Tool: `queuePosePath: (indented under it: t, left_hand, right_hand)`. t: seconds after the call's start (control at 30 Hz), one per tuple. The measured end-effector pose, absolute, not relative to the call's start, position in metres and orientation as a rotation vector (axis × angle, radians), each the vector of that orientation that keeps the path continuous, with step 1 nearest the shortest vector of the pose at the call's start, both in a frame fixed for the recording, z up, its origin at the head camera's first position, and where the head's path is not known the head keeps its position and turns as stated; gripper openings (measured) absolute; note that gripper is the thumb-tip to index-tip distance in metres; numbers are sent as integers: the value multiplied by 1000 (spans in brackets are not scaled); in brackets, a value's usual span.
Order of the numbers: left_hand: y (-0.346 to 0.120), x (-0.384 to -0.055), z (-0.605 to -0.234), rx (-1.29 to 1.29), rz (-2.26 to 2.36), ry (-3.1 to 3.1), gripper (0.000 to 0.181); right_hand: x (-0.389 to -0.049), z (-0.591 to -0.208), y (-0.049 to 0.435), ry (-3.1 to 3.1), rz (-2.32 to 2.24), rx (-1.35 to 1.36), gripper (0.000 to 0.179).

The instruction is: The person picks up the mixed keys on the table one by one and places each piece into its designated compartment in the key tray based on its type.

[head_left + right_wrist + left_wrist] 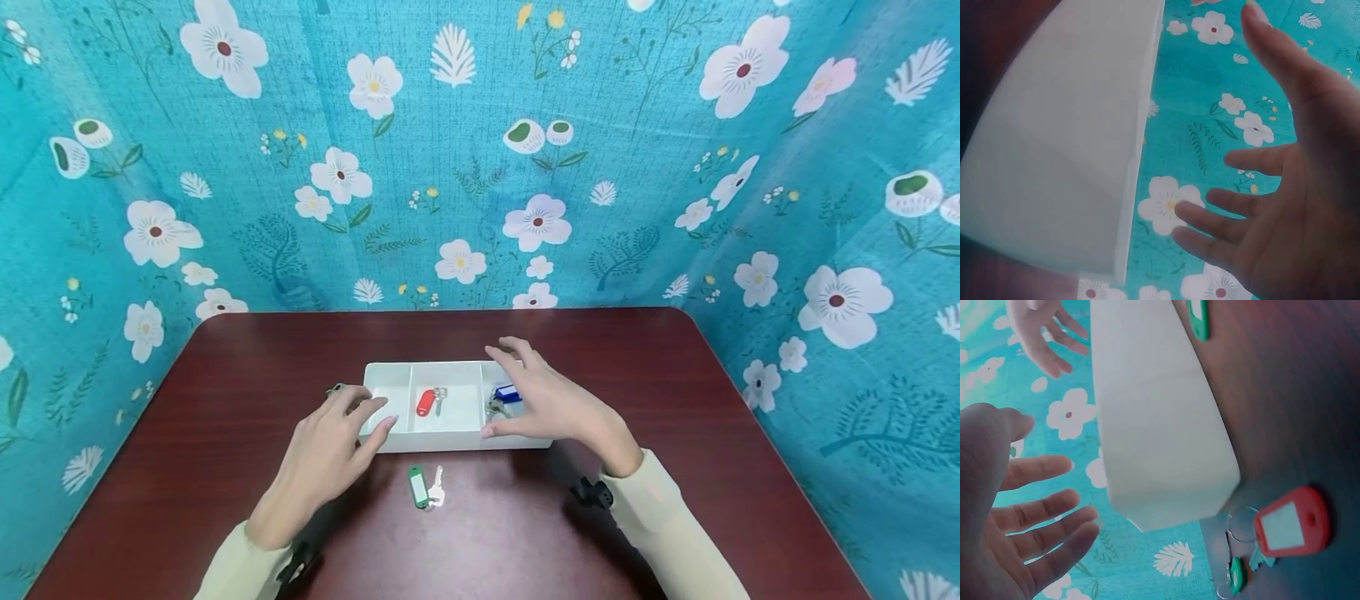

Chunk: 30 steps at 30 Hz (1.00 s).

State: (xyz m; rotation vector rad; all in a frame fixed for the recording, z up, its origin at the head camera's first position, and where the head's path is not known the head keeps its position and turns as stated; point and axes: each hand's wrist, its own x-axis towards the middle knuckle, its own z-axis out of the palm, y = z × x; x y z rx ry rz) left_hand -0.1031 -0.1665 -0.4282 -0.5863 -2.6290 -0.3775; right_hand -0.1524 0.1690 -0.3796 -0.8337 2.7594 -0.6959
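Observation:
A white three-compartment tray [465, 442] stands on the table. My left hand [330, 442] hovers at its left end, fingers loosely bent and holding nothing. Over the right end is my right hand [558, 404], thumb and fingers spread, also holding nothing. The middle compartment contains a red key tag [426, 403] with a key. In the right one lies a blue key tag [507, 393] with keys, partly covered by the right hand. A green key tag [418, 487] with a silver key [437, 487] lies in front of the tray.
Beyond the tray's left end, the left wrist view shows another red key tag [1294, 522] and a green key tag [1237, 574], mostly hidden behind the left hand in the head view. The dark red table [480, 550] meets a blue flowered cloth [465, 208] behind and at the sides.

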Motion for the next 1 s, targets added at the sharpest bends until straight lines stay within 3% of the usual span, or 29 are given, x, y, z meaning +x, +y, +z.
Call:
queuePosePath:
  t: [0.27, 0.57, 0.87, 1.0]
  left_hand:
    - [-161, -92, -423, -649, -504, -2554, 25]
    - [-158, -79, -429, -681, -509, -2471, 32]
    - [-157, -70, -437, -812, -596, -2336, 20]
    - [-156, -66, -440, -833, -562, -2357, 23]
  right_hand:
    - [-152, -387, 181, 2844, -627, -828, 113]
    - [-149, -397, 188, 2877, -645, -695, 119]
    - [-147, -412, 194, 2880, -662, -645, 124]
    - [-148, -417, 196, 2895, -638, -641, 124]
